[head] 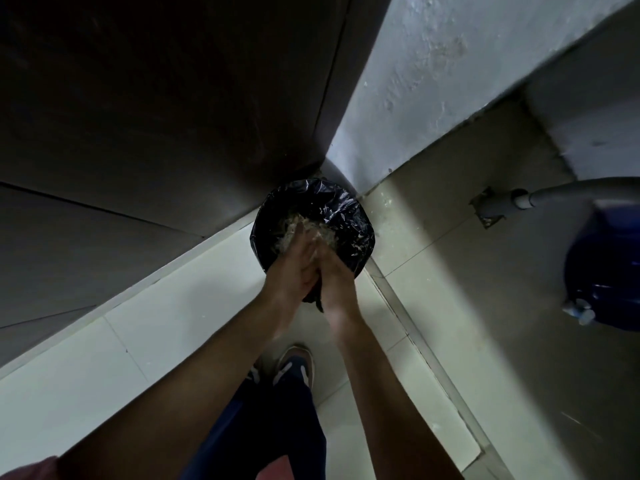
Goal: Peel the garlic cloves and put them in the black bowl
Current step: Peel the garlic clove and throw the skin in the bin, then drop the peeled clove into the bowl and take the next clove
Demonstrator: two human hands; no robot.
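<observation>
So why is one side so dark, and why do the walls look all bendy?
Head view: the big panels on the left sit in shadow, while light reaches the wall and floor tiles; the wide-angle lens bends straight edges; the blue container at the right edge is blurry, the black bin bag glints, and the left hand and right hand look slightly smeared.
</observation>
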